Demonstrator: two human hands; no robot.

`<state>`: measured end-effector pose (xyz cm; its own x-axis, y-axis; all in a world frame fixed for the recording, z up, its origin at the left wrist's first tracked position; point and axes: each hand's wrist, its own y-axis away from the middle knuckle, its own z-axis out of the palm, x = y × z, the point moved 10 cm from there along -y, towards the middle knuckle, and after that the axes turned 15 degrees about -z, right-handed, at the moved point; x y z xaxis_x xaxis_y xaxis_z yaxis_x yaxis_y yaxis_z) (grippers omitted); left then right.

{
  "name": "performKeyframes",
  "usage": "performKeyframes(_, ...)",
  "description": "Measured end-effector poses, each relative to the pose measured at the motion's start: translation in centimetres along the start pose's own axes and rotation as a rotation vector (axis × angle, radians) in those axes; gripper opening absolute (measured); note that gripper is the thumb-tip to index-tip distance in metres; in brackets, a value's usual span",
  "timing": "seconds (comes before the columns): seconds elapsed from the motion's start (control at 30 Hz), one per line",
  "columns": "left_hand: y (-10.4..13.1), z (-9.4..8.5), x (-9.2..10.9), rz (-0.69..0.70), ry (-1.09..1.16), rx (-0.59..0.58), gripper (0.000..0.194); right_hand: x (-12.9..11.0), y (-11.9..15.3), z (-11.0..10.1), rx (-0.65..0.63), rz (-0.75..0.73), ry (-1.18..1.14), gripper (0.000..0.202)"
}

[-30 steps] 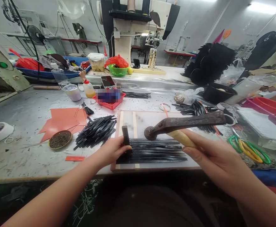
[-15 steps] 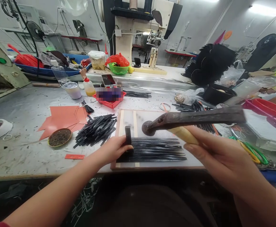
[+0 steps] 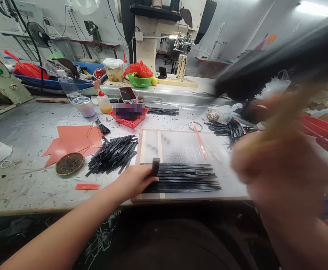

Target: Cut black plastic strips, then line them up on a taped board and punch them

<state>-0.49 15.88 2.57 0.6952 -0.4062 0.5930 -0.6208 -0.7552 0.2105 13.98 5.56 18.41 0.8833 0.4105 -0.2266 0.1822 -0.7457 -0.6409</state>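
Note:
My left hand (image 3: pixel 140 179) pinches a short dark upright tool (image 3: pixel 155 167) at the left part of a row of long black strips (image 3: pixel 189 178). The strips lie side by side on a pale board (image 3: pixel 178 144) with two light bands at its left. My right hand (image 3: pixel 279 168), smeared by motion, is wrapped round the handle of a hammer (image 3: pixel 265 63). The hammer is raised at the upper right, well apart from the strips, and its head is blurred.
Left of the board lie a pile of short black strips (image 3: pixel 113 155), a round dish (image 3: pixel 69 164) and orange sheets (image 3: pixel 71 140). A red basket (image 3: pixel 128 122) and a glue bottle (image 3: pixel 104 103) stand behind. More black strips (image 3: pixel 228 129) lie at the right.
The hammer and my right hand have risen up and to the right, away from the board. The dark tool in my left hand has shifted slightly right and its top is lower.

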Motion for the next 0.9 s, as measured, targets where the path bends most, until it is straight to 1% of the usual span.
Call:
performKeyframes(0.07, 0.0, 0.0, -0.1, -0.007, 0.007, 0.010, 0.012, -1.0, 0.2, 2.6, -0.154, -0.046, -0.056, 0.034)
performKeyframes(0.1, 0.0, 0.0, -0.3, -0.019, 0.015, 0.019, 0.013, -1.3, 0.5, 3.5, -0.226, -0.062, -0.077, 0.033)
performKeyframes(0.13, -0.1, -0.1, -0.5, -0.037, 0.027, 0.031, 0.013, -1.3, 0.8, 4.0, -0.274, -0.065, -0.093, 0.033)
performKeyframes(0.17, -0.2, -0.2, -0.9, -0.057, 0.046, 0.043, 0.014, -1.0, 1.2, 4.0, -0.293, -0.056, -0.100, 0.033)
performKeyframes(0.3, -0.2, -0.8, -1.9, -0.127, 0.147, 0.065, 0.023, 0.4, 2.7, 2.8, -0.253, 0.001, -0.109, 0.035)
performKeyframes(0.43, 0.2, -0.9, -1.5, -0.117, 0.157, 0.022, 0.022, 0.6, 3.6, 2.7, -0.262, 0.002, -0.109, 0.036)
performKeyframes(0.57, 0.2, -0.5, -0.7, -0.093, 0.110, -0.001, 0.019, 0.1, 3.4, 2.5, -0.253, -0.012, -0.128, 0.036)
performKeyframes(0.77, -0.3, 0.2, -1.1, -0.083, 0.062, 0.000, 0.021, -0.3, 2.7, 1.7, -0.214, -0.008, -0.122, 0.034)
performKeyframes(0.83, -0.3, 0.3, -1.1, -0.063, 0.066, -0.005, 0.020, -0.3, 2.4, 1.1, -0.180, -0.016, -0.114, 0.033)
performKeyframes(0.9, -0.3, 0.4, -1.0, -0.040, 0.072, -0.008, 0.020, -0.2, 2.0, -0.1, -0.109, -0.024, -0.110, 0.033)
